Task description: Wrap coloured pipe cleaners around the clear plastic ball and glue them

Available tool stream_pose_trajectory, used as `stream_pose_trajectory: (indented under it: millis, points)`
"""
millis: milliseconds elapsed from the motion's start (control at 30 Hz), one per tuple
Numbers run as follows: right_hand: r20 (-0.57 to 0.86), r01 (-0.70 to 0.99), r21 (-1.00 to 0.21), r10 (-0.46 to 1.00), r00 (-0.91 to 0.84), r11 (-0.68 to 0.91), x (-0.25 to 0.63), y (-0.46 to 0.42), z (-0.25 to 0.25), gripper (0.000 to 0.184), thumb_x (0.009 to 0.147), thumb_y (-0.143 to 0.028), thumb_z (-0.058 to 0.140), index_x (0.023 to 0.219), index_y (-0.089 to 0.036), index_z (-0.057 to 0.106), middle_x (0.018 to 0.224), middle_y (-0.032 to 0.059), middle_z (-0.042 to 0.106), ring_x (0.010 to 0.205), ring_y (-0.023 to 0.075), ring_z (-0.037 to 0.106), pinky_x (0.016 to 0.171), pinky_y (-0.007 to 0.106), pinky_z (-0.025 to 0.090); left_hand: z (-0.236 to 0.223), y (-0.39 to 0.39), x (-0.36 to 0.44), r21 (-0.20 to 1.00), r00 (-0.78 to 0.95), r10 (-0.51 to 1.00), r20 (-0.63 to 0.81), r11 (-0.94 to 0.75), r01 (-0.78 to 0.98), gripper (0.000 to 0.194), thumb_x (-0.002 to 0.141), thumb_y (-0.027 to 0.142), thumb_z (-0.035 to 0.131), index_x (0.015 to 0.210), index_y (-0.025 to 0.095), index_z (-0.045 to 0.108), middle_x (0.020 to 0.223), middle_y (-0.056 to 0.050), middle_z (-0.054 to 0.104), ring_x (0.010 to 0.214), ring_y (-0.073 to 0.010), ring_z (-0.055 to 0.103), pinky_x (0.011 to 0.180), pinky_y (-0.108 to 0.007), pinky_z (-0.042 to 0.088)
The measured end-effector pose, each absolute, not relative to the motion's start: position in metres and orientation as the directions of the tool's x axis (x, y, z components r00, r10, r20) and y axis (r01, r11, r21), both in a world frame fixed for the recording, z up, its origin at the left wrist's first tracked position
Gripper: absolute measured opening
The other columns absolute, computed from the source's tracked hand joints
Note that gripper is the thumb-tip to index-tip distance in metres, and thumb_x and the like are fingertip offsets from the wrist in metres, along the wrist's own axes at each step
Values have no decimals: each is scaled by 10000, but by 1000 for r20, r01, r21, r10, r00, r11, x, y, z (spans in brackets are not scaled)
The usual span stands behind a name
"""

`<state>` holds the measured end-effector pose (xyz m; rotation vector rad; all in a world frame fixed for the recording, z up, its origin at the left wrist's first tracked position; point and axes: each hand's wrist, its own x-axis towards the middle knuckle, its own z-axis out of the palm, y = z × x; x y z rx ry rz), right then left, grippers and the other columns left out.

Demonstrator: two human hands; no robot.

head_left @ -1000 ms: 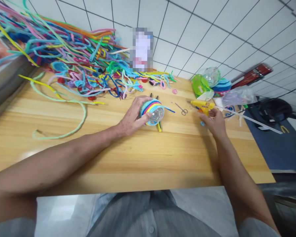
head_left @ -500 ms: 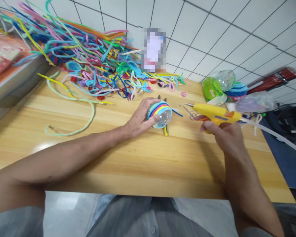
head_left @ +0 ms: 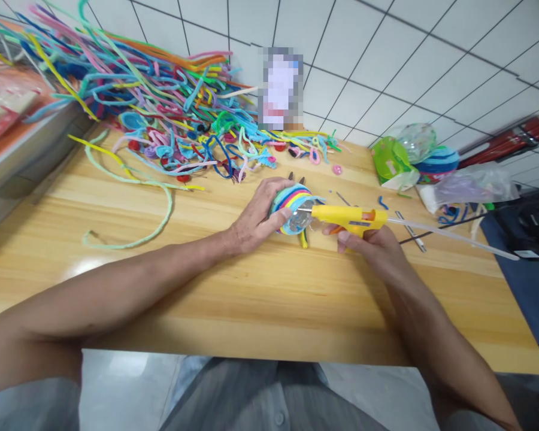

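Note:
My left hand (head_left: 256, 218) grips a clear ball wrapped in coloured pipe cleaners (head_left: 294, 209), resting on the wooden table (head_left: 260, 287). My right hand (head_left: 368, 245) holds a yellow glue gun (head_left: 348, 218) by its handle, with the nozzle tip touching the ball's clear face. A glue stick (head_left: 449, 236) juts out of the gun's back toward the right. A blue pipe cleaner end trails off the ball to the right.
A big heap of coloured pipe cleaners (head_left: 153, 114) fills the table's far left, and a long mint one (head_left: 135, 191) loops toward me. Another wrapped ball (head_left: 438, 161), a green packet (head_left: 388, 161) and a plastic bag (head_left: 471, 185) sit far right. Small scissors (head_left: 344, 197) lie behind the gun.
My right hand picked up the glue gun from the table at the right and swung it left until the nozzle met the ball. My left hand kept its hold.

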<state>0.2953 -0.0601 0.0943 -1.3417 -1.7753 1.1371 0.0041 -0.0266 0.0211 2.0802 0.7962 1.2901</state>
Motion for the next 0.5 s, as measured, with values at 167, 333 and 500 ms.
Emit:
stream_pose_trajectory:
  millis: [167,333,500]
  points:
    - [-28,432,-895,950,-310,114,295,-60,93,302,891,-462,844,711,-234,761,922,59,844,756,202,716,679,335,601,19,-28,6,692,373,715,592,-688,221,606,1120,619,536,1575,224,468,1579,-189,558,1529,-318,531,1319,-555,469]
    - [-31,420,-901,950,-310,107,299,-61,90,306,895,-482,842,732,-236,764,924,56,842,774,212,728,677,340,606,20,-29,7,684,374,722,582,-684,255,542,1131,541,569,1567,235,467,1556,-175,571,1507,-296,544,1307,-534,486]
    - [-45,390,-916,939,-340,97,301,-59,90,315,910,-507,823,746,-245,760,918,55,836,841,238,756,698,350,614,21,-32,10,702,356,752,555,-653,285,554,1132,573,560,1591,277,470,1577,-158,571,1513,-313,531,1317,-571,468]
